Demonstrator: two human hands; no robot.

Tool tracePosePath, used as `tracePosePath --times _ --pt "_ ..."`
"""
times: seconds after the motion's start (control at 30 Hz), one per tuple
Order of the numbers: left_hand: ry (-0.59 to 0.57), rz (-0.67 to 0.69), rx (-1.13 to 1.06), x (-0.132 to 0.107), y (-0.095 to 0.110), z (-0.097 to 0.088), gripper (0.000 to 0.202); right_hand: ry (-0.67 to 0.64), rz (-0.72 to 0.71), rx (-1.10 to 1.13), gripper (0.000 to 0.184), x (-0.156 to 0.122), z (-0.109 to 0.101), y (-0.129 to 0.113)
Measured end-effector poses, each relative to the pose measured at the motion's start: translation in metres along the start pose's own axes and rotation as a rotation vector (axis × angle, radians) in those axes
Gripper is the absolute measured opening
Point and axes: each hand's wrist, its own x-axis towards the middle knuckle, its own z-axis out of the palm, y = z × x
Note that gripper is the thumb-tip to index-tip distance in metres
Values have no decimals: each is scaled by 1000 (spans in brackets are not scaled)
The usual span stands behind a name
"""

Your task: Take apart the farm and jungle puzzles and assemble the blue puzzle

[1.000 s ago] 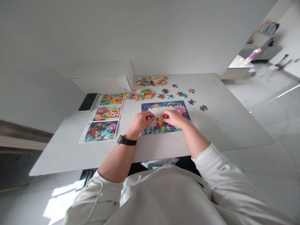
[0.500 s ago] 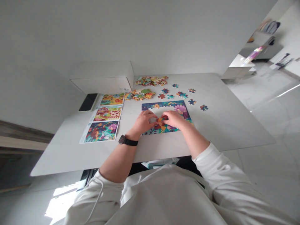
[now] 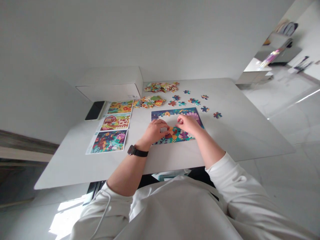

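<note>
A partly assembled jigsaw puzzle (image 3: 175, 115) in blue, teal and purple lies on the white table (image 3: 225, 133) in front of me. My left hand (image 3: 155, 130), with a black watch on the wrist, rests on the puzzle's left half with fingers curled down onto the pieces. My right hand (image 3: 188, 123) sits just to the right, fingers bent and pressing on the puzzle's middle. An orange piece (image 3: 171, 128) shows between the two hands, lying in the puzzle. Whether either hand pinches a piece is hidden by the fingers.
Loose blue pieces (image 3: 195, 101) lie scattered beyond the puzzle. Two heaps of pieces (image 3: 161, 87) sit at the back. Three picture cards (image 3: 115, 121) lie left, with a black phone (image 3: 95, 110) and a white box (image 3: 110, 83) behind them.
Both hands have dropped lower onto the puzzle and the orange piece between them has gone down into the picture. My right hand has shifted slightly away from me.
</note>
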Motion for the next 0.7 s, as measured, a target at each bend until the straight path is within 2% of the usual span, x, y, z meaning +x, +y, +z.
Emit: tracePosePath --times 0.1,0.27,0.53,0.7 --pt "-26 4 7 1 2 1 22 -82 14 -82 21 -2 4 -3" --pt "-46 -43 30 2 4 5 22 -111 38 -101 22 -2 5 -4" --pt "59 -142 94 5 8 20 18 -132 30 -145 21 -1 5 -5" --pt "107 -145 119 6 9 22 13 -149 34 -146 23 -3 1 -9"
